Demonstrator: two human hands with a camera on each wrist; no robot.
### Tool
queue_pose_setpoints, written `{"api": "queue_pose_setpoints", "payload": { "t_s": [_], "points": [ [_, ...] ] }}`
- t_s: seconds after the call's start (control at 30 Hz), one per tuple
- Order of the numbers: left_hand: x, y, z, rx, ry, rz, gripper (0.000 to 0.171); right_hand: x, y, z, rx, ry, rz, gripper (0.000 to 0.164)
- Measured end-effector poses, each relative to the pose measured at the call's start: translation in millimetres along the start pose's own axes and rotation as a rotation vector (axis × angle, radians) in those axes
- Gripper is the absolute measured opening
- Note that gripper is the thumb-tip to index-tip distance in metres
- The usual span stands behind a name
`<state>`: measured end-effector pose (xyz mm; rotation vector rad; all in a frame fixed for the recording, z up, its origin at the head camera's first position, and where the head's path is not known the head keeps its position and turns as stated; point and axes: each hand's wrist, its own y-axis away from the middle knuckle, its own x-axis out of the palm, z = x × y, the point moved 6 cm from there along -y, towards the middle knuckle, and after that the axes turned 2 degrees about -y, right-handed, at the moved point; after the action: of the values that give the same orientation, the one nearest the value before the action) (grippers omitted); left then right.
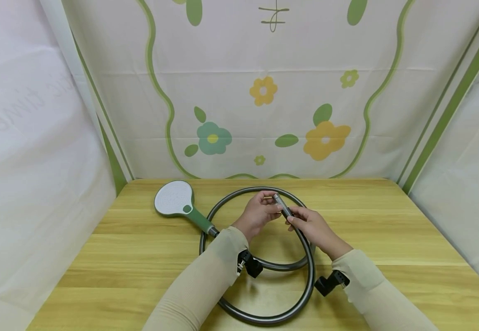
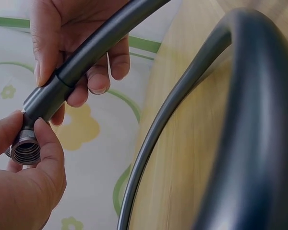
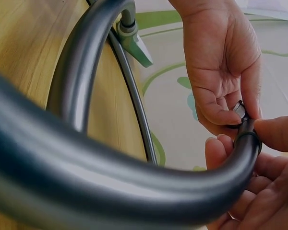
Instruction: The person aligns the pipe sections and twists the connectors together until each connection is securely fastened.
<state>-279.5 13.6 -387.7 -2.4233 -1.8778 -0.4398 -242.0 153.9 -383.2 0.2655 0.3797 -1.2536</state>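
A dark grey shower hose lies in loops on the table, its free end lifted between both hands. My left hand pinches the metal nut at that end between thumb and fingers. Its threaded opening shows in the left wrist view. Just behind the nut, my right hand grips the hose near its smooth end sleeve. At the left lies a green-handled shower head with a pale round face, joined to the other hose end. Part of that joint is behind the left sleeve.
The wooden table carries the hose loops around and below both forearms. A floral cloth backdrop rises behind the table's far edge, with pale cloth on both sides. A black camera mount sits on the right wrist, another on the left.
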Motion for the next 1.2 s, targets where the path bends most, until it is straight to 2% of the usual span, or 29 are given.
{"api": "queue_pose_setpoints", "payload": {
  "t_s": [0.27, 0.53, 0.7, 1.2],
  "points": [
    [-0.1, 1.1, -1.5, -0.005, 0.008, -0.011, 0.04, -1.1, -1.0, -2.1, 0.009, 0.018, -0.025, 0.042],
    [-0.4, 1.9, -1.4, -0.013, 0.023, -0.02, 0.039, -3.6, 0.4, 0.2, -0.008, 0.186, -0.12, 0.05],
    [0.4, 2.4, -2.5, -0.011, 0.013, -0.02, 0.039, -4.3, 3.4, 4.9, -0.037, 0.246, -0.158, 0.053],
    [2.0, 2.3, -2.7, 0.002, 0.003, -0.011, 0.04, -4.7, 5.6, 8.9, -0.057, 0.267, -0.219, 0.042]
  ]
}}
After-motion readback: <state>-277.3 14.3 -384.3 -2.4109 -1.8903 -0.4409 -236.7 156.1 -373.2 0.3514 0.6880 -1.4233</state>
